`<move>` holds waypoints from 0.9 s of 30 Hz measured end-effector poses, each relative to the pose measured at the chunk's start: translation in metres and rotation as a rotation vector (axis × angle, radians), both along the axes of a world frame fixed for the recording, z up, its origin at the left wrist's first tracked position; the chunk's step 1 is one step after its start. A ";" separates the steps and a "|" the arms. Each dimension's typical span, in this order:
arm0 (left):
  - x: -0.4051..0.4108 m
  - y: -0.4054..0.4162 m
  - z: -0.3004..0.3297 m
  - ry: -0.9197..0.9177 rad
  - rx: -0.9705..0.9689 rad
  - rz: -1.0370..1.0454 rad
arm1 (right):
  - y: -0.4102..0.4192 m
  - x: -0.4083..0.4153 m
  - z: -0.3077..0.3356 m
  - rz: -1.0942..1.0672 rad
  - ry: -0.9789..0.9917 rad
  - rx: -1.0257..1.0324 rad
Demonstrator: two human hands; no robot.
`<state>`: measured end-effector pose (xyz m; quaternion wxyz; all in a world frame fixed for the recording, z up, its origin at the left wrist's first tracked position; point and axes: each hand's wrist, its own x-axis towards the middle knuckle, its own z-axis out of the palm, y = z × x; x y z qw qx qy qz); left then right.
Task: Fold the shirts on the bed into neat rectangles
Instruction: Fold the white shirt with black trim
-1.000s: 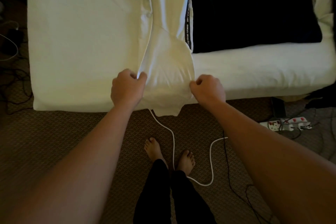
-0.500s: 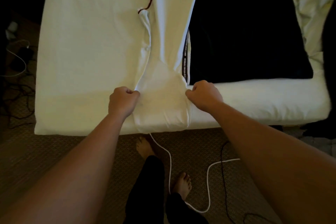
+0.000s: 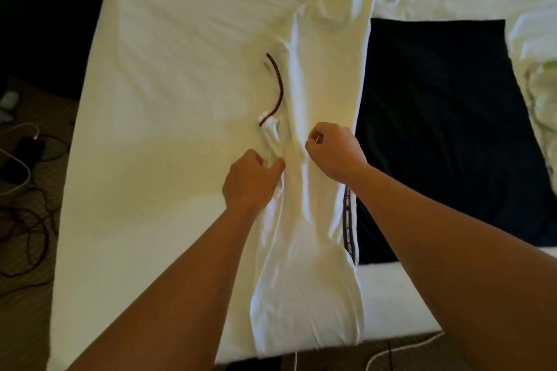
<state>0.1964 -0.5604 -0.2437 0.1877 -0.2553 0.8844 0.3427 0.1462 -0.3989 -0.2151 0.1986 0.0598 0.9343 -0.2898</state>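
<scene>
White shirt (image 3: 316, 220) lies as long strip on bed (image 3: 165, 99), running both ways from grip. Left hand (image 3: 251, 182) & right hand (image 3: 333, 150) each pinch its edges mid-strip. Fabric looks light, limp, will sag; take hold at edges.

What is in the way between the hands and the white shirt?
Nothing visible. The left hand and right hand both already grip the white shirt on the bed. The dark folded garment lies beside it, not between.

Single head-worn wide-angle cam, looks steeply down, close over the bed (image 3: 156, 99); forearms enter from the bottom edge.
</scene>
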 end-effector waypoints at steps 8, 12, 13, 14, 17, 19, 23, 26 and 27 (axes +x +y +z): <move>-0.050 0.005 -0.006 -0.050 0.033 0.084 | -0.031 -0.118 0.002 0.203 0.108 0.126; -0.051 0.003 -0.021 -0.095 0.053 0.100 | -0.048 -0.173 0.004 0.394 0.161 0.275; -0.054 0.003 -0.025 -0.102 0.069 0.124 | -0.054 -0.186 0.003 0.467 0.147 0.307; -0.057 0.004 -0.028 -0.103 0.080 0.146 | -0.058 -0.197 0.003 0.542 0.127 0.341; -0.063 0.008 -0.038 -0.132 0.093 0.184 | -0.063 -0.222 -0.003 0.725 0.105 0.480; -0.064 0.008 -0.038 -0.128 0.102 0.223 | -0.066 -0.229 -0.010 0.785 0.112 0.522; -0.067 0.007 -0.035 -0.114 0.111 0.291 | -0.070 -0.236 -0.017 0.811 0.106 0.524; -0.060 0.000 -0.031 -0.046 0.197 0.359 | -0.076 -0.242 -0.014 0.842 0.058 0.566; -0.057 -0.004 -0.030 -0.024 0.261 0.394 | -0.080 -0.244 -0.012 0.863 0.042 0.591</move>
